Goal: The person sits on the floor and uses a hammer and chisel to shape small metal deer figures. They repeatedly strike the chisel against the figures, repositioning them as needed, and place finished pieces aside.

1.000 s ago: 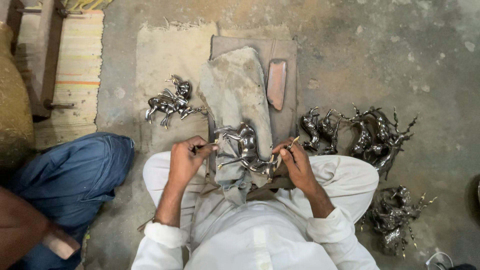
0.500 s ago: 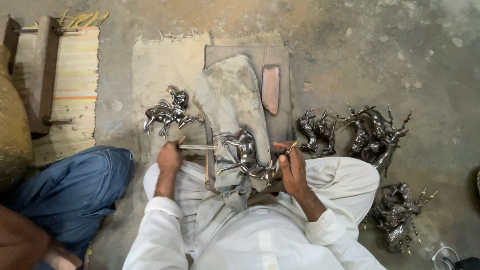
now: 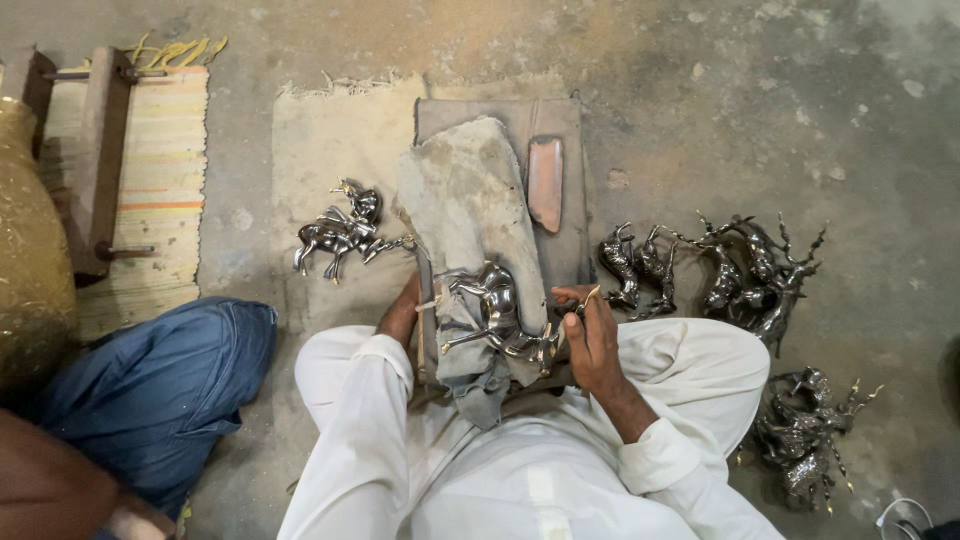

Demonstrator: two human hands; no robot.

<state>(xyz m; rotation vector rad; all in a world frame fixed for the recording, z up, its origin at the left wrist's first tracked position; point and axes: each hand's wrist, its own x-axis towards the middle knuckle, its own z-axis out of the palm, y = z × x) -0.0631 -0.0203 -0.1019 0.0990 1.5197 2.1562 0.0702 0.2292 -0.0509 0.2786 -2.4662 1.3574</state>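
A shiny metal animal figurine (image 3: 492,312) lies on a grey cloth (image 3: 465,200) draped over a brown board (image 3: 500,120) in front of my lap. My right hand (image 3: 592,340) rests at the figurine's rear end and pinches a thin pale-tipped tool (image 3: 590,297). At the figurine's other end my left hand (image 3: 404,312) presses against the cloth's left edge. Its fingers are hidden behind the cloth and board. White sleeves cover both my arms.
A reddish oblong stone (image 3: 545,183) lies on the board. One figurine (image 3: 340,232) sits on the beige mat (image 3: 320,140); several more (image 3: 720,268) stand to the right, with another pile (image 3: 808,432) at lower right. Another person's blue-clad knee (image 3: 150,385), a brass vessel (image 3: 30,260) and a striped mat (image 3: 160,180) are on the left.
My left hand has drawn in from the left, close against the cloth beside the figurine. The pale stick it held half a second ago is almost out of sight. My right hand stays at the figurine's rear.
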